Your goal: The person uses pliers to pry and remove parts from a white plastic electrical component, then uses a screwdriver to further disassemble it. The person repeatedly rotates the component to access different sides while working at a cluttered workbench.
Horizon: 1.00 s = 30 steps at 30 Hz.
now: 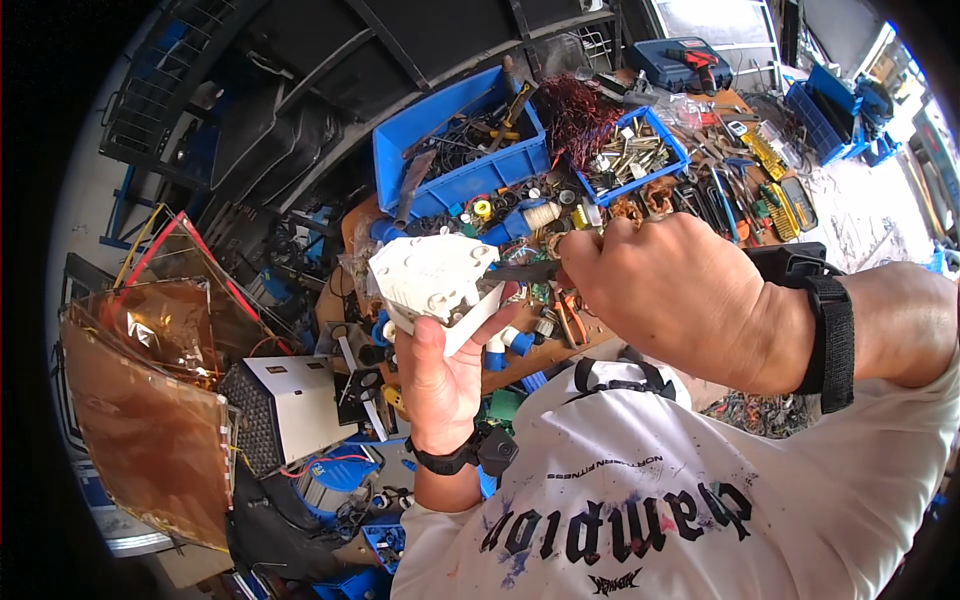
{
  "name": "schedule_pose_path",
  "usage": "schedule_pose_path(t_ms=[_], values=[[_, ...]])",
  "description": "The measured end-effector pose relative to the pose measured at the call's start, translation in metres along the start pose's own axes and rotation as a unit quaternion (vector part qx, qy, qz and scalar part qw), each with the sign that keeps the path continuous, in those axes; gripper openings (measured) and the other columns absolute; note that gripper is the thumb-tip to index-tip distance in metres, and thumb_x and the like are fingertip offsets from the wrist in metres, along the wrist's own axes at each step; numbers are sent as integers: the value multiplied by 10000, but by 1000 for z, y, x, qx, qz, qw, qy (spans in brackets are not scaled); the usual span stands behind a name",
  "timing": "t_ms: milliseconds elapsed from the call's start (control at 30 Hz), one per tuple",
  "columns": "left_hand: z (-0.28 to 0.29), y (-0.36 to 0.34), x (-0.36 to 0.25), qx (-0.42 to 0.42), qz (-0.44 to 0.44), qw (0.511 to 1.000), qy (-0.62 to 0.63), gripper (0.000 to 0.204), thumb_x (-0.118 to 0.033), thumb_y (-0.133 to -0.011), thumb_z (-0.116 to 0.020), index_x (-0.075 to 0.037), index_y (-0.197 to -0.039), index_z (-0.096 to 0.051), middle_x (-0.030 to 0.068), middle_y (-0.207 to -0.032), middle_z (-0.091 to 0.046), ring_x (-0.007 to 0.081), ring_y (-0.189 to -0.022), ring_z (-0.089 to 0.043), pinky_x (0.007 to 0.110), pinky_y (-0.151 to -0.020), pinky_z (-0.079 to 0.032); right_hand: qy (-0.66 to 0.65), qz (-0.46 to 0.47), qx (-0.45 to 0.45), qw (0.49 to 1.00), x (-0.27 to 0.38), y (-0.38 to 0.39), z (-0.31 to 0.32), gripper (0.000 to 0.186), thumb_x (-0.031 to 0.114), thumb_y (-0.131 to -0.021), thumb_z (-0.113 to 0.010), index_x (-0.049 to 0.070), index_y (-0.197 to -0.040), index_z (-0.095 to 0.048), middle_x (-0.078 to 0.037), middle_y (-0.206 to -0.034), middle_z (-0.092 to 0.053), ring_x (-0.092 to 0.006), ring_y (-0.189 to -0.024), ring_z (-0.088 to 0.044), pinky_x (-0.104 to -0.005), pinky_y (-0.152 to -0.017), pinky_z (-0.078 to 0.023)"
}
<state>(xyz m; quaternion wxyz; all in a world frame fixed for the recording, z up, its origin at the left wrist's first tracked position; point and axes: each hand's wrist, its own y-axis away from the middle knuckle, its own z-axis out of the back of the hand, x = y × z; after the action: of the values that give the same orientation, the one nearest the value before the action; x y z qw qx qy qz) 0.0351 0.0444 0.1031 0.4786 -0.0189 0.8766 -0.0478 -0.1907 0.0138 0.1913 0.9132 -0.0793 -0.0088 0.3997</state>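
Note:
My left hand (440, 385) grips a white plastic housing (425, 270) from below, thumb on its near side. The housing is angular, with round marks on its upper face and an opening toward the right. My right hand (680, 295) is closed in a fist around a dark metal tool (528, 272). The narrow end of that tool meets the housing's right side; its handle is hidden in my fist, so its exact kind does not show. Just under my right hand, orange-handled pliers (573, 320) lie on the wooden bench (545, 368).
Behind the housing stands a blue crate (470, 187) of metal tools. Right of it sits a blue tray (640, 187) of metal pieces, beside a dark red wire tangle (572, 115). A red drill (697, 65) lies farther back. Brown sheeting (150, 410) and a white box (310, 405) stand left.

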Motion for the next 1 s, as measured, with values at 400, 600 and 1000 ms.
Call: schedule_pose_path(t_ms=[400,600,1000], values=[[9,2,6,11,-11,1000,-6,807,-506,-894,-637,-25,-1456,-315,211,-1353,-510,442,-1117,-602,467,-898,-588,-159,18,93,983,-21,-7,1,200,131,-793,-680,-1,-942,-661,-148,-847,-695,-303,-793,-705,-378,-694,-572],[6,3,7,4,-14,1000,8,830,-450,-858,-704,48,-1412,-339,242,-1310,-538,437,-1103,-614,483,-880,-592,-190,85,85,974,-36,-5,-6,275,206,-861,-635,-15,-1021,-663,-168,-931,-694,-297,-914,-686,-380,-755,-554],[11,-2,8,57,29,992,112,872,-481,-856,-693,-61,-1492,-269,251,-1420,-425,471,-1105,-598,492,-825,-617,-457,-142,369,797,-38,-17,29,370,264,-963,-526,-54,-1147,-568,-99,-688,-618,-194,-506,-619,-327,-480,-523]])
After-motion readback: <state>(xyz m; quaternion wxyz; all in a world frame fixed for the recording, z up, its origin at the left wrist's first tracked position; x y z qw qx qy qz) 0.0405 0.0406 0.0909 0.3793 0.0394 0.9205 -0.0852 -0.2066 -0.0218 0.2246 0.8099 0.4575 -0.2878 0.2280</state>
